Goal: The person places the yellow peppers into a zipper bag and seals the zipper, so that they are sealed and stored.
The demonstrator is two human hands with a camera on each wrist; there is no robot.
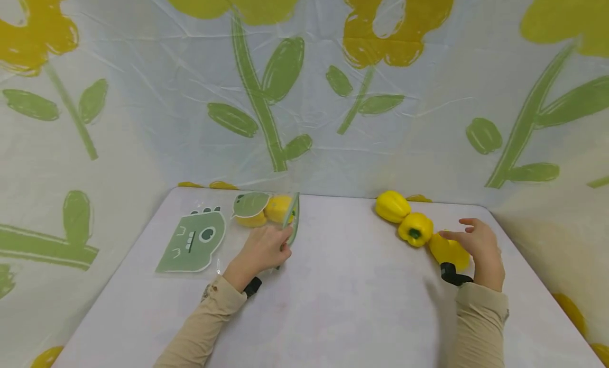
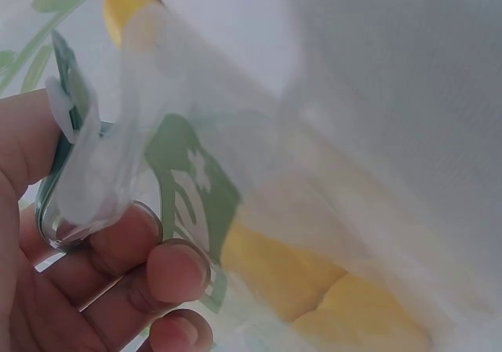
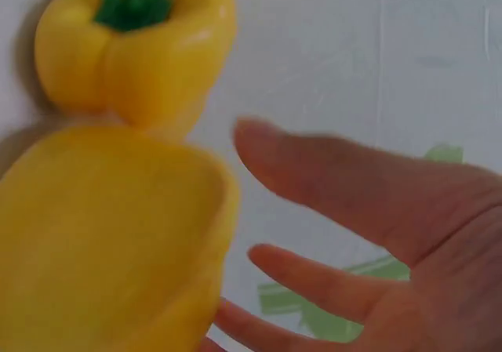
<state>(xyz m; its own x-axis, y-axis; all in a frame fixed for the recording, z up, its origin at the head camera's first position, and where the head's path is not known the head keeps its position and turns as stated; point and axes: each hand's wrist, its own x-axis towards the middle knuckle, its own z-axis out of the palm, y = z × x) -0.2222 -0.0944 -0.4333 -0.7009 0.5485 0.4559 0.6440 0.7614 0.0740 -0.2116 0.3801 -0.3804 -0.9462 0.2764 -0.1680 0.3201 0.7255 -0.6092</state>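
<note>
From the head view, the left hand [image 1: 264, 249] pinches the open edge of a clear bag [image 1: 266, 212] with yellow peppers inside, near the table's [image 1: 342, 304] far edge. The right hand [image 1: 478, 246] hovers with spread fingers over the nearest pepper [image 1: 447, 251] of a row of three toward the far right corner.

The left wrist view shows fingers [image 2: 169, 270] curled around the bag's [image 2: 118, 172] rim.

The right wrist view shows fingers [image 3: 329, 164] wide apart beside that pepper [image 3: 102, 234], not gripping it.
</note>
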